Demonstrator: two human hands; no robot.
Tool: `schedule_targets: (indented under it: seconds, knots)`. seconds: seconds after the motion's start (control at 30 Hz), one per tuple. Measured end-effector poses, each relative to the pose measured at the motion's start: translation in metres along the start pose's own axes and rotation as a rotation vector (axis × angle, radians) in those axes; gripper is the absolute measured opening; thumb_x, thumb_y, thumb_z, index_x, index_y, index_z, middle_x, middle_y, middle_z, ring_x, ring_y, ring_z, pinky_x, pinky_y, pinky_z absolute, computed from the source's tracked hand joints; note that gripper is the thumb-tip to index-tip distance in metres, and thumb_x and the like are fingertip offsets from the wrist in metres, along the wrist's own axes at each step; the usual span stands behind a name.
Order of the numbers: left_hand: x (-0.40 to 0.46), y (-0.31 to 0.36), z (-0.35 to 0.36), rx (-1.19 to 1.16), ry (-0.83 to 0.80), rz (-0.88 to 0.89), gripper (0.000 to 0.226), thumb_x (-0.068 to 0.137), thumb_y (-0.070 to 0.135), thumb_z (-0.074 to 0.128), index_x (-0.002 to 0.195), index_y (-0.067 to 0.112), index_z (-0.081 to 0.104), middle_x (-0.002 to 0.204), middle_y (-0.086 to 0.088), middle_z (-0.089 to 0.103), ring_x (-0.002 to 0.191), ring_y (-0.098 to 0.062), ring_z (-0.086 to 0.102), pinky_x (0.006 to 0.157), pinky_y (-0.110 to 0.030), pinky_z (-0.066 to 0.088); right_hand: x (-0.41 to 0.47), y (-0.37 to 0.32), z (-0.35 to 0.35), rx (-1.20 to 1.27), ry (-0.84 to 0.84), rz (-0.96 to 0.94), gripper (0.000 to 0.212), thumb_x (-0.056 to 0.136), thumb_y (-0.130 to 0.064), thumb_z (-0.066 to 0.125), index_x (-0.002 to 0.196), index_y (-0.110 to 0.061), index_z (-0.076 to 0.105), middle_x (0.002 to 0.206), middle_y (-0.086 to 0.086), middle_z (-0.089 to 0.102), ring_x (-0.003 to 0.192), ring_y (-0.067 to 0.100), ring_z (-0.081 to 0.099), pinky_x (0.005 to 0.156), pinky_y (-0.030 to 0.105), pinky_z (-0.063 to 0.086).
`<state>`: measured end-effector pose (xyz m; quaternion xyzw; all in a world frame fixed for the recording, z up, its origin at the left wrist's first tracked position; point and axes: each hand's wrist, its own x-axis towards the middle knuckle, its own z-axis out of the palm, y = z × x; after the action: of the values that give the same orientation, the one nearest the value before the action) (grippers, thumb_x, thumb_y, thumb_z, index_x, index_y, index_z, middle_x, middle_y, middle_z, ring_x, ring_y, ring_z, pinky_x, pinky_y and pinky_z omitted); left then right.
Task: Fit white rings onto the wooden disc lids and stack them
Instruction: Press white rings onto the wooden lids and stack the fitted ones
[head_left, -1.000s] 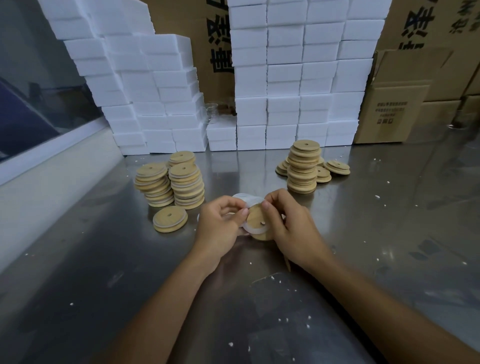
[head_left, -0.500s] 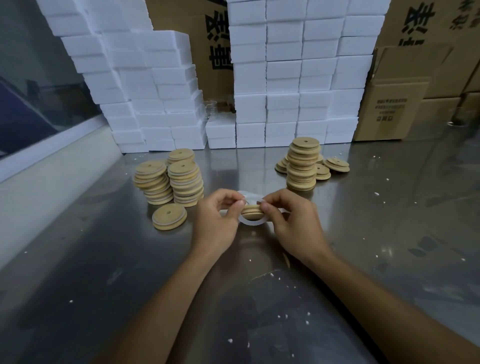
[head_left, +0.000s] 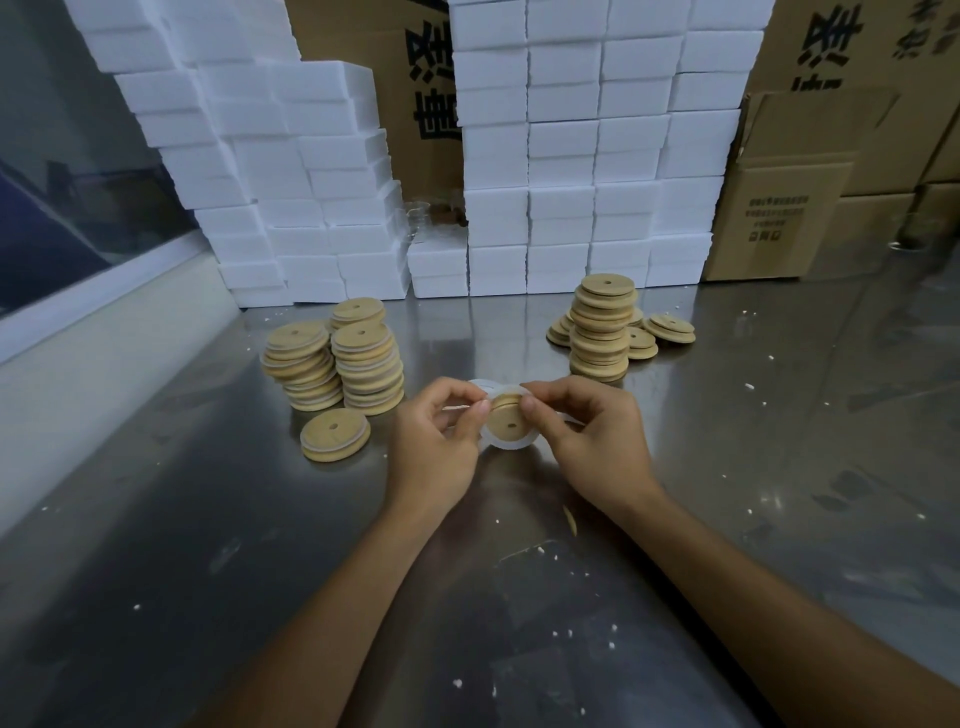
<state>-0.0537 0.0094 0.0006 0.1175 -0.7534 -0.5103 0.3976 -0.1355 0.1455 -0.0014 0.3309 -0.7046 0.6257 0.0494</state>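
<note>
A wooden disc lid (head_left: 508, 422) with a small centre hole is held above the steel table between both hands. A white ring (head_left: 511, 445) loops round its lower edge. My left hand (head_left: 441, 441) pinches the lid and ring from the left, and my right hand (head_left: 592, 441) pinches them from the right. More white rings (head_left: 480, 385) lie on the table just behind my fingers. To the left stand three stacks of ringed lids (head_left: 363, 364), with a single ringed lid (head_left: 335, 434) in front of them. At the right stands a tall stack of plain lids (head_left: 602, 327).
Loose lids (head_left: 670, 328) lie beside the right stack. White foam boxes (head_left: 571, 156) are piled against the back, with cardboard cartons (head_left: 779, 218) at the right. A raised white ledge (head_left: 78, 374) borders the steel table (head_left: 208, 545) on the left. White crumbs dot the surface.
The lid was turned edge-on half a second ago and now tilts with its flat face toward me. The ring sits lower round its edge. Both hands stayed in place.
</note>
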Motion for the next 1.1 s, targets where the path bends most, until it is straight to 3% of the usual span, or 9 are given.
schedule_targets:
  seconds: [0.13,0.27,0.37,0.5,0.8,1.1]
  knots:
    - [0.000,-0.001,0.000,-0.006,0.010,-0.023,0.026,0.086,0.000,0.068,0.077,0.025,0.065,0.077,0.016,0.071,0.073,-0.001,0.070,0.065,-0.013,0.052,0.001,0.001,-0.001,0.050,-0.036,0.035,0.014,0.088,-0.010,0.074,0.101,-0.009,0.078,0.100,-0.004,0.077,0.096,0.004,0.071,0.082,0.018,0.056]
    - [0.001,-0.001,0.000,0.009,0.004,-0.040,0.026,0.085,0.000,0.069,0.077,0.025,0.066,0.077,0.013,0.071,0.074,-0.002,0.070,0.067,-0.013,0.052,0.002,0.002,-0.003,0.050,-0.062,0.048,0.013,0.088,-0.010,0.074,0.100,-0.011,0.077,0.098,-0.003,0.077,0.093,0.007,0.072,0.085,0.024,0.058]
    - [0.003,-0.001,-0.001,0.014,-0.016,-0.064,0.025,0.084,0.000,0.070,0.076,0.024,0.067,0.077,0.010,0.071,0.073,-0.003,0.070,0.068,-0.015,0.053,0.003,0.004,-0.006,0.146,-0.064,0.124,0.007,0.087,-0.006,0.074,0.094,-0.005,0.075,0.088,0.002,0.078,0.084,0.014,0.075,0.075,0.027,0.060]
    - [0.003,-0.001,-0.004,0.019,-0.040,-0.101,0.024,0.084,0.001,0.070,0.073,0.022,0.067,0.073,0.008,0.072,0.070,-0.005,0.070,0.067,-0.015,0.054,0.003,0.003,-0.008,0.288,-0.081,0.208,0.003,0.086,-0.003,0.072,0.085,-0.005,0.071,0.078,0.000,0.078,0.074,0.012,0.075,0.063,0.018,0.057]
    - [0.004,-0.001,-0.006,-0.005,-0.030,-0.146,0.025,0.083,-0.003,0.069,0.069,0.018,0.068,0.063,0.005,0.069,0.062,-0.005,0.066,0.065,-0.015,0.054,0.004,0.001,-0.008,0.270,-0.101,0.237,0.006,0.088,-0.002,0.070,0.084,-0.006,0.071,0.077,0.001,0.077,0.075,0.013,0.075,0.064,0.018,0.057]
    - [0.007,-0.004,-0.009,-0.014,-0.036,-0.212,0.025,0.081,-0.001,0.073,0.068,0.020,0.068,0.068,0.007,0.073,0.068,-0.006,0.071,0.064,-0.016,0.054,0.008,-0.001,-0.013,0.243,-0.143,0.255,0.003,0.087,0.000,0.070,0.090,0.002,0.071,0.082,0.005,0.078,0.075,0.015,0.075,0.065,0.020,0.059]
